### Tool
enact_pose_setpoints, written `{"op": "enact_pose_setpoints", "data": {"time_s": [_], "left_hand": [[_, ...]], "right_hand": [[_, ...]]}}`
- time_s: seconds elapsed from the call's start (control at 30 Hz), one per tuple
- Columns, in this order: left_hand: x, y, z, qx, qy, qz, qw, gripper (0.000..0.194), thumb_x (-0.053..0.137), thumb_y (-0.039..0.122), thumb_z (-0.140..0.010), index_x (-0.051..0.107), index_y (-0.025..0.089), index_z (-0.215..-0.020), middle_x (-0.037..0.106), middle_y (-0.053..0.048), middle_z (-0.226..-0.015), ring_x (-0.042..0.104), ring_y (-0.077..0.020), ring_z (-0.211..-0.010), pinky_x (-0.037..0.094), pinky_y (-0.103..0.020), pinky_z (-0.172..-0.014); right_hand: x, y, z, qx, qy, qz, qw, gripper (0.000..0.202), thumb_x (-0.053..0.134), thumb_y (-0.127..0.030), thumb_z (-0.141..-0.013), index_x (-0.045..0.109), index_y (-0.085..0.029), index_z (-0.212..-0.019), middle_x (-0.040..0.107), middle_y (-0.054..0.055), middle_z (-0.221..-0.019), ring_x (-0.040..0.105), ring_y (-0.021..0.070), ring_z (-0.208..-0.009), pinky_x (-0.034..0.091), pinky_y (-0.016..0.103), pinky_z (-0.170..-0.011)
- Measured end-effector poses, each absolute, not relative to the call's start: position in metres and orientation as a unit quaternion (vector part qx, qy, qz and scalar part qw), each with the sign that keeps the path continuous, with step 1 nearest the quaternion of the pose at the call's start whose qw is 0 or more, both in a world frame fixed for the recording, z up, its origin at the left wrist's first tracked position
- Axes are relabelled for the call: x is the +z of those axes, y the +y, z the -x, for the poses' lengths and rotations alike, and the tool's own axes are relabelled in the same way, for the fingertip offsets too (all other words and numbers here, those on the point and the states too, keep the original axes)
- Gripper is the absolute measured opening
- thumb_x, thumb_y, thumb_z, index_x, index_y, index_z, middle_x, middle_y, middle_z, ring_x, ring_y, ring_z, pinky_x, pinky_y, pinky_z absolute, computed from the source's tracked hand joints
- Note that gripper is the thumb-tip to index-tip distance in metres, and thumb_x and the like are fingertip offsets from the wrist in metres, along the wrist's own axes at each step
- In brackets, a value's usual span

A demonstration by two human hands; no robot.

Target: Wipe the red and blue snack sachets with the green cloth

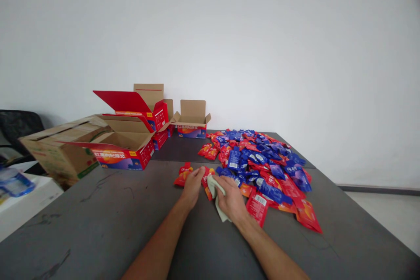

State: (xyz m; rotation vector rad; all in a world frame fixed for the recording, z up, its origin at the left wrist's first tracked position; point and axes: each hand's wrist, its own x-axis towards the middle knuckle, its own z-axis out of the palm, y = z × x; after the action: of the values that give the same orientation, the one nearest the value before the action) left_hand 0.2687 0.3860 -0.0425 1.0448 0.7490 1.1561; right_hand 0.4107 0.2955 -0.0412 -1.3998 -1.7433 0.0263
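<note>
Near the middle of the worktop [114,227], the left hand [193,186] pinches a red pouch [206,180] between thumb and fingers, while the right hand [232,197] is closed around a pale cloth [222,213] that touches the pouch. Another pouch [181,178] lies just beside the left hand. A heap of pouches [277,170], red and blue, spreads along the right edge; open boxes [116,159] stand toward the far left corner.
</note>
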Motion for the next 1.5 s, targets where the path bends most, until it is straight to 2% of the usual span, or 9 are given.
{"op": "enact_pose_setpoints", "data": {"time_s": [0.13,0.23,0.33,0.43,0.53,0.67,0.93,1.2,1.5], "left_hand": [[-0.036,0.370,-0.278,0.458,0.266,-0.413,0.741,0.038,0.069,0.048,-0.080,0.063,0.017,-0.102,0.071,-0.005,-0.091,0.066,-0.0162,-0.077,0.051,-0.028,-0.071],[-0.033,0.362,-0.281,0.424,0.226,-0.426,0.766,0.037,0.067,0.029,-0.076,0.060,0.019,-0.111,0.070,-0.006,-0.101,0.067,-0.0172,-0.086,0.051,-0.026,-0.072],[-0.037,0.362,-0.280,0.402,0.196,-0.447,0.775,0.059,0.060,0.010,-0.061,0.057,0.021,-0.119,0.070,-0.006,-0.108,0.066,-0.0176,-0.089,0.050,-0.024,-0.069],[-0.045,0.366,-0.277,0.396,0.181,-0.474,0.765,0.082,0.054,0.003,-0.050,0.052,0.023,-0.129,0.067,-0.006,-0.115,0.065,-0.0178,-0.091,0.048,-0.022,-0.065],[-0.053,0.370,-0.275,0.396,0.182,-0.508,0.743,0.093,0.052,0.001,-0.049,0.045,0.025,-0.138,0.066,-0.006,-0.118,0.063,-0.0182,-0.096,0.048,-0.022,-0.068],[-0.052,0.372,-0.270,0.380,0.200,-0.559,0.709,0.093,0.051,0.000,-0.052,0.045,0.026,-0.142,0.066,-0.004,-0.118,0.062,-0.0178,-0.098,0.048,-0.024,-0.076],[-0.047,0.370,-0.268,0.330,0.147,-0.562,0.744,0.086,0.057,0.001,-0.056,0.051,0.026,-0.138,0.066,-0.005,-0.121,0.063,-0.0217,-0.104,0.049,-0.030,-0.085],[-0.045,0.372,-0.265,0.371,0.168,-0.538,0.738,0.084,0.066,0.005,-0.059,0.047,0.026,-0.138,0.067,-0.006,-0.112,0.064,-0.0198,-0.097,0.049,-0.027,-0.078],[-0.033,0.368,-0.259,0.339,0.150,-0.542,0.754,0.086,0.065,0.003,-0.057,0.048,0.027,-0.138,0.066,-0.007,-0.116,0.063,-0.0218,-0.102,0.050,-0.030,-0.083]], "right_hand": [[-0.039,0.295,-0.412,0.008,-0.689,0.585,0.428,0.041,0.046,-0.018,-0.096,0.063,-0.027,-0.132,0.065,0.008,-0.119,0.059,0.0216,-0.107,0.048,0.036,-0.096],[-0.038,0.294,-0.412,-0.013,-0.680,0.606,0.413,0.042,0.044,-0.019,-0.097,0.061,-0.028,-0.135,0.064,0.008,-0.120,0.057,0.0218,-0.109,0.047,0.037,-0.097],[-0.040,0.292,-0.410,-0.056,-0.675,0.635,0.372,0.042,0.056,-0.028,-0.094,0.061,-0.031,-0.135,0.058,0.010,-0.132,0.053,0.0271,-0.115,0.045,0.044,-0.099],[-0.041,0.290,-0.408,-0.070,-0.681,0.646,0.336,0.055,0.070,-0.034,-0.085,0.057,-0.034,-0.139,0.046,0.011,-0.146,0.045,0.0340,-0.124,0.042,0.052,-0.101],[-0.042,0.290,-0.409,-0.033,-0.707,0.618,0.341,0.054,0.066,-0.027,-0.088,0.055,-0.033,-0.140,0.049,0.011,-0.140,0.047,0.0294,-0.123,0.044,0.044,-0.102],[-0.042,0.291,-0.413,-0.024,-0.710,0.595,0.377,0.044,0.053,-0.020,-0.093,0.060,-0.031,-0.136,0.053,0.010,-0.129,0.051,0.0245,-0.114,0.046,0.038,-0.098],[-0.035,0.292,-0.416,-0.050,-0.666,0.637,0.385,0.050,0.049,-0.012,-0.090,0.061,-0.030,-0.135,0.051,0.010,-0.129,0.048,0.0250,-0.108,0.047,0.039,-0.093],[-0.028,0.282,-0.401,-0.040,-0.726,0.614,0.307,0.066,0.053,-0.002,-0.075,0.065,-0.039,-0.129,0.055,0.006,-0.128,0.046,0.0261,-0.108,0.046,0.036,-0.090],[-0.023,0.281,-0.403,-0.028,-0.734,0.602,0.313,0.069,0.052,0.002,-0.070,0.069,-0.039,-0.123,0.056,0.004,-0.124,0.048,0.0243,-0.105,0.046,0.035,-0.087]]}}
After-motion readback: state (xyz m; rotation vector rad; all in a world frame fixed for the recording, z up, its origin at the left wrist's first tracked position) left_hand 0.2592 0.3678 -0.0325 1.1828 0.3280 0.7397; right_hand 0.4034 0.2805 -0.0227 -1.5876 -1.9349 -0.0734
